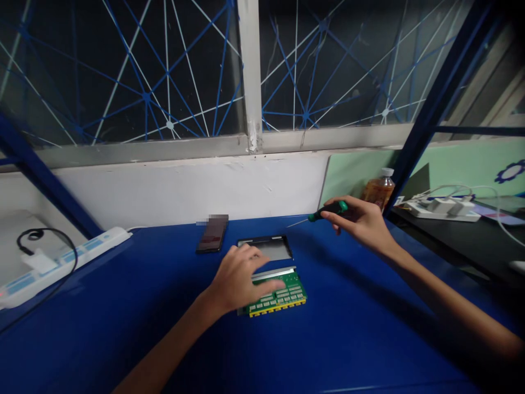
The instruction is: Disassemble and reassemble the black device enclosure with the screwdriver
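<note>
Gripping screwdriver [328, 211]: right fingers [344, 221] | left fingers [270, 287] spread, over green board [287, 294] | blue tabletop [353, 334], window [184, 71] behind

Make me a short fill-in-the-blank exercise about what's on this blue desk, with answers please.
1. The right hand holds a ____.
2. The strip along the near edge of the circuit board is coloured ____.
3. As pictured, the phone lies to the ____ of the black-rimmed panel.

Missing words: screwdriver; yellow; left.

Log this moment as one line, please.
Right hand: holding screwdriver | Left hand: over green circuit board, contact unclear | Black frame: behind board | Phone: left of frame
</note>
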Available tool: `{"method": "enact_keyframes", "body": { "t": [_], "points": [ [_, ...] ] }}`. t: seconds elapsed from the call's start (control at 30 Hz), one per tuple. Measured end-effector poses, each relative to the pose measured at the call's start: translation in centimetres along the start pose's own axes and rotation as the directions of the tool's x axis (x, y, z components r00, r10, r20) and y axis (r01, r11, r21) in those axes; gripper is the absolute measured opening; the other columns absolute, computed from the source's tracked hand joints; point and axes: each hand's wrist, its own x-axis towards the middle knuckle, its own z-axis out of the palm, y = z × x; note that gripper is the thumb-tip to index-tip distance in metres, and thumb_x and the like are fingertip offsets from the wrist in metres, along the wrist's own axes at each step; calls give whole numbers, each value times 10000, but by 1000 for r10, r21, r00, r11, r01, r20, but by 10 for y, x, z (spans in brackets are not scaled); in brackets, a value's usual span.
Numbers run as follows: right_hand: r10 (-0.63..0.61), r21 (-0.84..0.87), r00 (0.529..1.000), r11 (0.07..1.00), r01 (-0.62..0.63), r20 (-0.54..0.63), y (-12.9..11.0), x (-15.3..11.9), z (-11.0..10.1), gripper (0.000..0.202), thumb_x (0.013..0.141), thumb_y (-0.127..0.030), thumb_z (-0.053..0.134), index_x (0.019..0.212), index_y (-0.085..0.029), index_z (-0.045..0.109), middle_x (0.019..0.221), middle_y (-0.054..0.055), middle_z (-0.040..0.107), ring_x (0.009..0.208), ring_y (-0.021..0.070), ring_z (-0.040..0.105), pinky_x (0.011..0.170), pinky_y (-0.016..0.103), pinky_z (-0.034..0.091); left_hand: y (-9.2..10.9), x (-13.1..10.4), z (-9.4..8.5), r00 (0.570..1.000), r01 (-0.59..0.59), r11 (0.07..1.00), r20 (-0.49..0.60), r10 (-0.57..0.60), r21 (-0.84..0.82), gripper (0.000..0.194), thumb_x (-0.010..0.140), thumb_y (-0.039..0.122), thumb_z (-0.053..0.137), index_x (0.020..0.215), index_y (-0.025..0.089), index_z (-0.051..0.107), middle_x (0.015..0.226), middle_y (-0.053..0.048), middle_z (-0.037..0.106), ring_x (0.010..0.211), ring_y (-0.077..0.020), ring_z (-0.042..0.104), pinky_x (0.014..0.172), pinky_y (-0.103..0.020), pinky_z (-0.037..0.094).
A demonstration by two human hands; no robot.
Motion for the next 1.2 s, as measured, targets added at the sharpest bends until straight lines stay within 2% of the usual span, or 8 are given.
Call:
{"method": "enact_keyframes", "body": {
  "t": [0.03, 0.1, 0.2, 0.33, 0.47, 0.63, 1.2],
  "points": [
    [-2, 42, 1000, 999, 1, 12, -5, 3, 1, 345, 734, -450, 680, 921, -164, 634, 627, 18, 612, 451, 122, 541, 450, 274, 485, 5, -3, 2, 996, -82, 996, 41, 83, -22, 675, 734, 749, 489, 1141, 229, 629, 1042, -81, 638, 950, -266, 576, 831, -410, 417],
    [-13, 78, 1000, 997, 11, 25, -14, 7, 5, 327, 727, -446, 690, 852, -148, 637, 642, 32, 613, 450, 114, 533, 431, 266, 469, 12, -8, 8, 983, -151, 988, 99, 153, -29, 800, 659, 773, 550, 1232, 215, 560, 1083, -103, 607, 984, -291, 552, 858, -449, 406],
    [-54, 45, 999, 998, 54, 1, -25, 9, 15, 310, 762, -465, 657, 757, -161, 598, 567, 7, 562, 446, 112, 527, 422, 256, 447, 11, -11, 18, 973, -175, 985, 157, 172, 2, 730, 737, 663, 585, 1299, 209, 484, 1123, -114, 578, 1013, -295, 536, 847, -446, 413],
    [-78, -68, 996, 994, 81, 43, -32, 1, 29, 302, 827, -472, 587, 800, -175, 543, 583, 19, 600, 478, 129, 573, 441, 258, 458, 1, -9, 22, 971, -183, 983, 161, 179, 12, 654, 799, 622, 546, 1316, 234, 450, 1195, -114, 554, 1077, -303, 507, 873, -453, 400],
    [-59, -28, 991, 998, 63, 117, -27, -8, 40, 284, 860, -465, 548, 851, -183, 514, 612, 33, 641, 497, 143, 607, 456, 266, 480, -4, -7, 22, 972, -176, 984, 160, 174, -2, 598, 834, 584, 528, 1310, 232, 449, 1240, -117, 535, 1106, -308, 495, 900, -472, 379],
    [-49, -48, 978, 997, 60, 202, -20, -14, 52, 283, 861, -463, 548, 825, -187, 498, 610, 18, 635, 525, 146, 625, 478, 259, 475, -5, -6, 24, 971, -177, 984, 158, 177, -19, 594, 829, 579, 537, 1299, 224, 462, 1241, -113, 538, 1111, -312, 493, 912, -481, 368],
    [-19, -11, 983, 1000, 22, 182, -19, -17, 55, 281, 854, -470, 541, 825, -194, 494, 594, 10, 626, 563, 169, 653, 508, 269, 468, -6, -5, 27, 972, -162, 986, 167, 165, -33, 597, 843, 586, 500, 1325, 237, 443, 1259, -112, 523, 1123, -316, 478, 926, -488, 351]
  ]
}}
